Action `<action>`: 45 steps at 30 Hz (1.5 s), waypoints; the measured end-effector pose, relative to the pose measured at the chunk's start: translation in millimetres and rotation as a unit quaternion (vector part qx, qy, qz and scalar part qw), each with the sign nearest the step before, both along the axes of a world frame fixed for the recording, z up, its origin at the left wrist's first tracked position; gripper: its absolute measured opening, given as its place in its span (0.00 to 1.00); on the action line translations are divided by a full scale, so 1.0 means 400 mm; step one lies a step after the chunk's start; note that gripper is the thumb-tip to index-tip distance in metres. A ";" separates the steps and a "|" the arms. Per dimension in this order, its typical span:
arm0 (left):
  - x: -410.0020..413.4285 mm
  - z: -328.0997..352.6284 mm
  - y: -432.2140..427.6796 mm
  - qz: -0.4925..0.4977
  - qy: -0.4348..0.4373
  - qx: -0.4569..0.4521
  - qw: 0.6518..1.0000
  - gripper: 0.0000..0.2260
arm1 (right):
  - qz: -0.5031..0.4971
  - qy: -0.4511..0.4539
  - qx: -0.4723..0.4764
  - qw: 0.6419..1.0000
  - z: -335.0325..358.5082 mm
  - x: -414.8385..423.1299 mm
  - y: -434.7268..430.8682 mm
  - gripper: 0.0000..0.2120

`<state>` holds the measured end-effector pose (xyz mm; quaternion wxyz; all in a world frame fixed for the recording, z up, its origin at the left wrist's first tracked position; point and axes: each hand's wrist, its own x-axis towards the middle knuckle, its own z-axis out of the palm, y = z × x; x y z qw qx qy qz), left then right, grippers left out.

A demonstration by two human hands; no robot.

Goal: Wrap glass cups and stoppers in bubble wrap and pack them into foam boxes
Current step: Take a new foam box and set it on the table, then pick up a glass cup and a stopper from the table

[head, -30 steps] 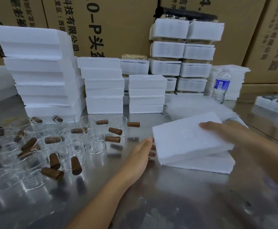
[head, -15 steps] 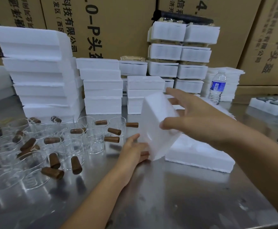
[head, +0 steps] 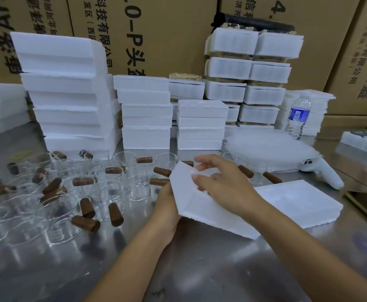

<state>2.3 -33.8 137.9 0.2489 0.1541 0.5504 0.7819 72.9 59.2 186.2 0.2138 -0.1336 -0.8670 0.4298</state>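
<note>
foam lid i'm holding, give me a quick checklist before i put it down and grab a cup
1. Foam lid held by left hand and right hand: ok.
2. Foam base flat on the table, uncovered: ok.
3. Glass cups likely within reach on the left: ok.
4. Bubble wrap stacked behind the base: ok.
5. Lid's edge clear of the nearest stopper: cannot tell.

water bottle [head: 298,118]: upright, back right | cardboard cartons [head: 167,29]: behind | white controller [head: 326,174]: lying right | steel table [head: 200,269]
</note>
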 end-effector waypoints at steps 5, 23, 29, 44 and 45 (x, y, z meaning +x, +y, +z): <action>-0.031 0.018 -0.065 0.013 -0.011 -0.012 1.000 0.10 | 0.001 0.023 -0.005 1.000 -0.019 0.001 0.006 0.11; -0.055 -0.013 -0.131 0.096 0.270 -0.351 0.892 0.09 | -0.280 -0.094 0.232 0.927 -0.025 -0.023 0.258 0.13; -0.046 -0.018 -0.130 0.139 0.329 -0.367 0.859 0.15 | -0.328 -0.179 0.256 0.892 -0.064 -0.017 0.313 0.21; -0.014 -0.019 -0.098 0.249 0.422 -0.217 0.844 0.04 | -0.258 -0.214 0.207 0.919 -0.072 -0.075 0.317 0.21; -0.014 -0.019 -0.094 0.251 0.422 -0.205 0.847 0.04 | -0.253 -0.209 0.193 0.925 -0.069 -0.075 0.319 0.21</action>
